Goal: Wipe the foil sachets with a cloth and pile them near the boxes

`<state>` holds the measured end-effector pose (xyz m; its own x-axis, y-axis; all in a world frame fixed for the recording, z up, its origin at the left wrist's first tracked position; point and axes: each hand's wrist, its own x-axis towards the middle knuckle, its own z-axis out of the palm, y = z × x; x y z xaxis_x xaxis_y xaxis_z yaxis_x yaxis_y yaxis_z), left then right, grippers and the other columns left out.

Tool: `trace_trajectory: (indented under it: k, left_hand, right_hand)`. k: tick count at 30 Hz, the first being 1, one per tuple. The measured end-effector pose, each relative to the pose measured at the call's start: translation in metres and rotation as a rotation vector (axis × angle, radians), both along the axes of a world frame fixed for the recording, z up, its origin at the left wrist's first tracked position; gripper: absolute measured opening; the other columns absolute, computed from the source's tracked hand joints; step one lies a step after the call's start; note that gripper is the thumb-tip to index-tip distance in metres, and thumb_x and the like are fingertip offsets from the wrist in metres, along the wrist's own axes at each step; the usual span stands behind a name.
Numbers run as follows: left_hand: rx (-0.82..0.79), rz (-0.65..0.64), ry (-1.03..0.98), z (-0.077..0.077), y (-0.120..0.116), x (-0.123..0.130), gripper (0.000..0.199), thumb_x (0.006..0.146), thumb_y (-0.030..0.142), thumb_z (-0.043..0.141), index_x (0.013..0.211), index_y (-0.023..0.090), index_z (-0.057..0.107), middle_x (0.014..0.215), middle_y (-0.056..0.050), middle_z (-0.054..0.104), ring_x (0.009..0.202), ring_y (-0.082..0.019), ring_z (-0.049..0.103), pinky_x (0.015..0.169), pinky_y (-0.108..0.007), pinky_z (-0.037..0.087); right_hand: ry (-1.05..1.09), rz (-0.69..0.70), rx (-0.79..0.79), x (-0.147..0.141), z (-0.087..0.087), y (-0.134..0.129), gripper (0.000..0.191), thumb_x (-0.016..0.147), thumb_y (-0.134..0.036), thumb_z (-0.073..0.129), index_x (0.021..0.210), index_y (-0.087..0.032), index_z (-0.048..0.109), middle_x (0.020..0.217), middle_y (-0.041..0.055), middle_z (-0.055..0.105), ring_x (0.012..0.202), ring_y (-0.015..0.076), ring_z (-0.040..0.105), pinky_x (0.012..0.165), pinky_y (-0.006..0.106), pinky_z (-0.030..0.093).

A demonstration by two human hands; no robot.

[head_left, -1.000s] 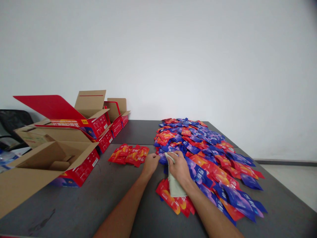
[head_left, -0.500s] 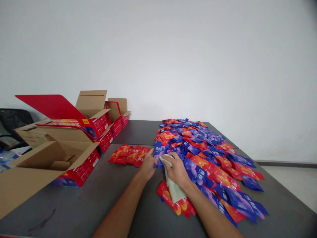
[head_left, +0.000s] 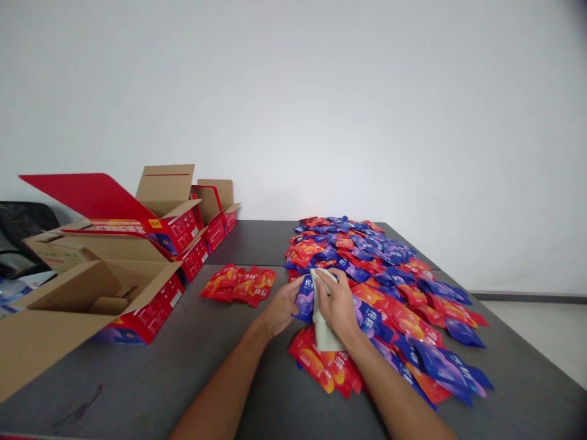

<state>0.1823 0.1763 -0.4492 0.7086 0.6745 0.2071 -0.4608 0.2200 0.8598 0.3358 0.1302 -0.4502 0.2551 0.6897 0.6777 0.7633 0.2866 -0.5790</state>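
Between my hands is a blue pouch with white lettering, held up off the table. My left hand pinches its left side. A pale green cloth is gripped in my right hand, lying against the pouch's right edge and covering part of it. The cloth hangs down over a few red pouches lying close in front. A big heap of red and blue pouches spreads to the right of my hands. Left of them lies a small group of red pouches.
Open red cardboard boxes line the left side, the nearest box with its flaps spread out. Behind them stands a black chair. The dark grey table runs to a white wall.
My right hand and the cloth have shifted up and right, the cloth now over the pouch's right edge. The pouch has turned and sits slightly lower and farther right, with my left hand following.
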Motion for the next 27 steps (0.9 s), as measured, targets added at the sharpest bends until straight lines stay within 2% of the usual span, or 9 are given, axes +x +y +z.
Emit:
trace_trajectory:
  k: [5,11,14,19,21,24,27]
  left_hand:
    - [-0.025,0.065,0.005,-0.002,0.006,-0.003,0.086,0.052,-0.002,0.056,0.134,0.024,0.059,0.123,-0.009,0.068,0.111,-0.027,0.063,0.08,-0.03,0.053]
    - [-0.031,0.171,-0.011,-0.003,0.014,-0.007,0.092,0.046,-0.003,0.051,0.134,0.023,0.058,0.122,-0.009,0.069,0.105,-0.025,0.065,0.085,-0.031,0.052]
    - [-0.057,0.247,-0.006,-0.004,0.018,-0.004,0.083,0.05,-0.001,0.055,0.13,0.022,0.06,0.118,-0.008,0.07,0.1,-0.023,0.067,0.083,-0.031,0.052]
    - [-0.137,0.407,-0.049,-0.006,0.026,-0.006,0.056,0.065,0.009,0.068,0.12,0.021,0.064,0.112,-0.006,0.071,0.089,-0.017,0.067,0.078,-0.029,0.052]
    - [-0.174,0.44,-0.045,-0.007,0.027,-0.009,0.057,0.067,0.014,0.073,0.122,0.021,0.062,0.104,-0.005,0.072,0.081,-0.015,0.067,0.076,-0.028,0.051]
    - [-0.203,0.478,-0.047,-0.01,0.027,-0.009,0.065,0.066,0.019,0.08,0.127,0.022,0.057,0.092,-0.002,0.072,0.075,-0.013,0.066,0.073,-0.026,0.05]
    - [-0.166,0.453,-0.066,-0.013,0.025,-0.007,0.06,0.067,0.021,0.082,0.122,0.022,0.059,0.096,-0.004,0.074,0.08,-0.016,0.069,0.073,-0.026,0.05]
  right_hand:
    - [-0.064,0.12,-0.086,-0.011,-0.005,-0.004,0.033,0.097,-0.027,0.051,0.124,-0.03,0.069,0.123,0.0091,0.056,0.105,0.0213,0.063,0.092,0.035,0.056]
    - [-0.157,0.303,-0.203,-0.029,-0.006,-0.013,0.036,0.095,-0.022,0.052,0.126,-0.035,0.067,0.117,0.0066,0.059,0.1,0.0191,0.065,0.087,0.032,0.057]
    - [-0.102,0.29,-0.171,-0.029,-0.003,-0.012,0.033,0.096,-0.022,0.052,0.121,-0.033,0.07,0.116,0.0067,0.061,0.103,0.0195,0.064,0.09,0.033,0.056]
    - [0.076,0.147,-0.03,-0.018,-0.001,-0.005,0.028,0.096,-0.025,0.053,0.117,-0.028,0.072,0.115,0.0086,0.062,0.108,0.0216,0.06,0.099,0.039,0.052]
    - [0.11,0.121,-0.017,-0.017,-0.001,-0.003,0.027,0.095,-0.027,0.055,0.116,-0.028,0.072,0.114,0.0089,0.063,0.107,0.0222,0.061,0.099,0.04,0.052]
    - [0.128,0.183,-0.018,-0.02,-0.002,-0.004,0.026,0.095,-0.026,0.056,0.115,-0.027,0.072,0.114,0.0083,0.063,0.108,0.0211,0.061,0.099,0.038,0.051]
    - [0.132,0.229,-0.002,-0.025,-0.003,-0.006,0.026,0.095,-0.026,0.056,0.116,-0.028,0.072,0.114,0.008,0.063,0.109,0.0207,0.06,0.1,0.038,0.051]
